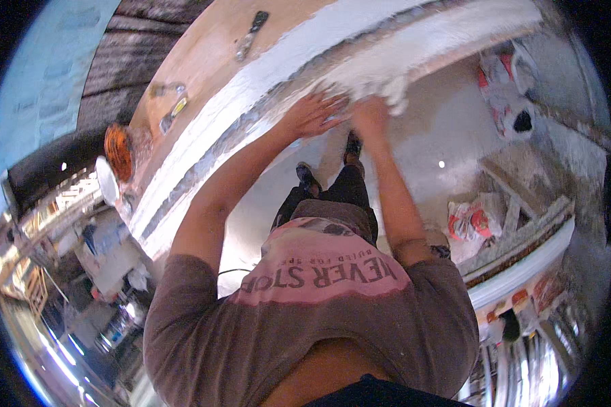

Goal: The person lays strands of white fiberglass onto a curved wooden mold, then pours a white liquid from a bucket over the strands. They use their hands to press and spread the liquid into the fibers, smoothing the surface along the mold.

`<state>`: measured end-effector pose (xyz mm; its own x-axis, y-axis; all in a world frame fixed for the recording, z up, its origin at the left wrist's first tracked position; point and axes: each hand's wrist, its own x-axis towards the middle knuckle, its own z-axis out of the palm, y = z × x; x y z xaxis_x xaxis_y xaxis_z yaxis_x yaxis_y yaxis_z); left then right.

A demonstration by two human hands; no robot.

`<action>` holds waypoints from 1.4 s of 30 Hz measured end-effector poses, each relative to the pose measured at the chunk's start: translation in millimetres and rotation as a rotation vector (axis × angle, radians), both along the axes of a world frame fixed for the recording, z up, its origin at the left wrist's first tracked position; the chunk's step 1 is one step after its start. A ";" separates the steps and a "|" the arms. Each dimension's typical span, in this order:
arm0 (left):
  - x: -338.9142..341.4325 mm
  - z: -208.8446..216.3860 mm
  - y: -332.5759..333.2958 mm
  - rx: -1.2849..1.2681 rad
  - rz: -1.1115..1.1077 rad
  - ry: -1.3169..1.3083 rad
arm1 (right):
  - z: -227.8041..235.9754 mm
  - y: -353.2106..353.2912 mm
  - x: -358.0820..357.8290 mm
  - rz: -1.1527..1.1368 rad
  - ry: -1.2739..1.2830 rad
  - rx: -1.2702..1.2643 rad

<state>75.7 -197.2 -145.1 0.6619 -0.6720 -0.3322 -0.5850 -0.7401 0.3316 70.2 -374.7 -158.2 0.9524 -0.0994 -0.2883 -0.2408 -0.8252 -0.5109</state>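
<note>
A long white plaster moulding [265, 74] with a dark groove runs diagonally across the wooden worktop. My left hand [316, 114] lies flat at its near edge, fingers stretched out and holding nothing. Beside it, my right hand [371, 117] is closed and a little blurred by motion. Shaggy white fibre [390, 89] shows at the right hand's knuckles and spreads over the moulding's edge; it appears to be in that hand's grip. The fingertips of the right hand are hidden.
A dark-handled scraper [252, 35] lies on the worktop. Farther left are a small tool [175, 112], an orange coil [119, 152] and a white dish [106, 180]. Red-and-white sacks [470, 220] and wooden boards [512, 183] lie on the floor at right.
</note>
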 end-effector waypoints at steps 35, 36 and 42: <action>-455.4 50.4 511.9 0.164 0.562 -0.061 | 45.8 486.7 -341.4 0.863 0.004 -0.203; -455.2 47.7 516.6 0.136 0.537 -0.065 | 47.6 484.8 -336.1 0.823 0.037 -0.241; -438.3 53.4 525.8 0.096 0.381 0.033 | 60.1 422.1 -287.2 0.612 0.011 -0.424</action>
